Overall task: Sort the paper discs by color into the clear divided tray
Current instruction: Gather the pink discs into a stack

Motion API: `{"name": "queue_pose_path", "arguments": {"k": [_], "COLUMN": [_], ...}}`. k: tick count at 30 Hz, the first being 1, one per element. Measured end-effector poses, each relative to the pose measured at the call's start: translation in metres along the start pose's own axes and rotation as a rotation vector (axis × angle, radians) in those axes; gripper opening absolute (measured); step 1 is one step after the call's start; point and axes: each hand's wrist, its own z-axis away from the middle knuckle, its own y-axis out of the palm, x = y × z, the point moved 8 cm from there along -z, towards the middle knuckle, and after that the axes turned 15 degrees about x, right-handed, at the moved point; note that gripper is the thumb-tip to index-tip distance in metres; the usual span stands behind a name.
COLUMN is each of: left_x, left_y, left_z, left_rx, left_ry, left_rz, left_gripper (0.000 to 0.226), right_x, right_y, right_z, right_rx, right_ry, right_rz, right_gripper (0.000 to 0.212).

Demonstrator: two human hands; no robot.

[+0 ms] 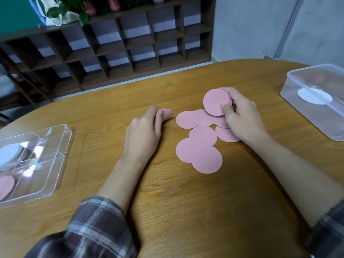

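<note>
Pinching one round pink paper disc [216, 101] between thumb and curled fingers, the right hand [242, 120] tips it up off the overlapping pink paper discs [202, 146] at the middle of the oval wooden table [186, 202], probably to peel it free. The left hand [145, 127] rests beside the heap, fingers loosely curled and holding nothing, likely waiting to receive the disc. The clear divided plastic tray [61, 146] sits at the table's left edge, with stacked white discs [9, 153] in a far compartment and a pink disc [5, 185] in a nearer one. A translucent plastic box [316, 116] stands at the right edge.
</note>
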Motion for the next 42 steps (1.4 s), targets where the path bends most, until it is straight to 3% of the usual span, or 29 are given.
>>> {"name": "queue_pose_path", "arguments": {"k": [3, 7, 12, 15, 18, 24, 29, 34, 37, 42], "left_x": [-0.008, -0.022, -0.023, -0.019, -0.019, -0.026, -0.036, -0.038, -0.036, -0.032], "left_y": [-0.002, -0.006, 0.01, 0.019, 0.023, 0.02, 0.016, 0.018, 0.02, 0.038], "left_z": [0.001, 0.003, 0.002, 0.001, 0.0, 0.002, 0.002, 0.004, 0.005, 0.01], "left_rx": [-0.074, -0.125, -0.004, 0.025, 0.051, 0.011, -0.005, 0.003, 0.049, 0.2], "left_ry": [0.039, 0.129, 0.061, -0.006, -0.029, 0.005, 0.112, 0.086, 0.056, 0.021], "left_rz": [-0.005, 0.172, 0.502, 0.578, 0.584, 0.485, 0.169, -0.12, -0.112, 0.123], "left_gripper": [0.032, 0.023, 0.007, 0.021, 0.033, 0.012, 0.02, 0.033, 0.033, 0.052], "right_x": [0.003, 0.008, 0.016, 0.023, 0.028, 0.038, 0.04, 0.041, 0.039, 0.031], "right_y": [0.002, 0.009, 0.017, 0.026, 0.034, 0.044, 0.05, 0.055, 0.049, 0.021], "right_z": [0.0, 0.001, 0.002, 0.004, 0.007, 0.013, 0.013, 0.014, 0.012, 0.006], "right_rx": [0.007, 0.046, 0.125, 0.211, 0.276, 0.364, 0.363, 0.379, 0.341, 0.177], "right_ry": [-0.02, -0.046, -0.101, -0.145, -0.179, -0.172, -0.198, -0.225, -0.214, -0.191], "right_rz": [0.005, 0.015, -0.038, -0.031, -0.036, 0.009, 0.151, 0.203, 0.178, 0.081], "right_gripper": [0.043, 0.049, 0.047, 0.043, 0.04, 0.038, 0.047, 0.052, 0.047, 0.041]}}
